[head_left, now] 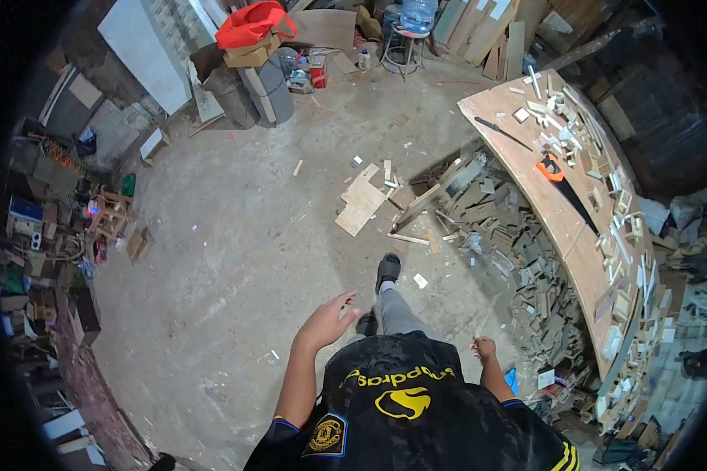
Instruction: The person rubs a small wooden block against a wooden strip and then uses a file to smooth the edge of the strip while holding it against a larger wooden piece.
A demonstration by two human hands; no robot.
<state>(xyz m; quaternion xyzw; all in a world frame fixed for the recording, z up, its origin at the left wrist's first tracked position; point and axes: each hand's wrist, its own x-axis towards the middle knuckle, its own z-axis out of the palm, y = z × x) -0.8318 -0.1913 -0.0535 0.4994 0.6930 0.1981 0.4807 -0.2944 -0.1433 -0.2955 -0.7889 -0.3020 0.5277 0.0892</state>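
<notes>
My left hand (327, 322) hangs over the floor in front of my body, its fingers stretched and the thumb apart, holding nothing. On the other side, my right hand (484, 347) is low beside my body with the fingers curled in; whether anything is inside them is too small to tell. The wood scrap pile (530, 306) lies just beyond that hand. An orange-handled saw (565, 191) rests on the wooden table (518, 169) at the right, with a thin dark blade-like tool (501, 132) farther back on it.
Flat plywood pieces (361, 201) lie on the floor ahead. A leaning board (440, 191) stands beside the table. Grey bins (265, 93) with a red bag (253, 25) are at the back left, and a stool (404, 51) holds a water bottle (419, 14). Clutter lines the left wall.
</notes>
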